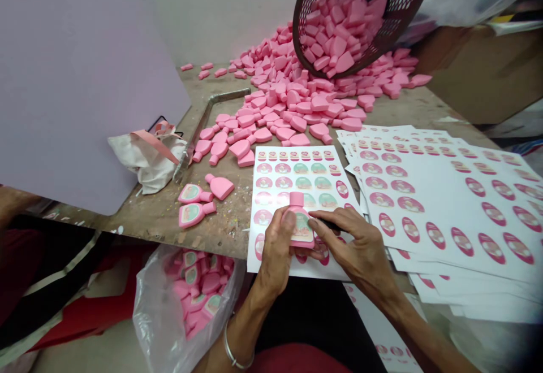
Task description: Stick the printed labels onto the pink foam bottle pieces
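My left hand (276,243) is closed around a small pink plastic bottle (302,243), held upright with a green-and-cream label on its front. My right hand (356,243) is at the bottle's right side, thumb and finger against the label's edge. A slim dark tool (328,224) pokes out between its fingers; its kind is hard to make out. Beneath both hands lies a sticker sheet (271,165) with pink and green labels. To the left rest two labelled pink bottles (195,213) and one plain bottle (220,186).
A heap of pink bottles (288,102) spills from a tipped brown basket (299,28). Stacked sticker sheets (428,192) lie at right. A bent metal bar (203,118) and white cloth bag (148,161) are at left. Below the table edge hangs a plastic bag (148,299) of labelled bottles.
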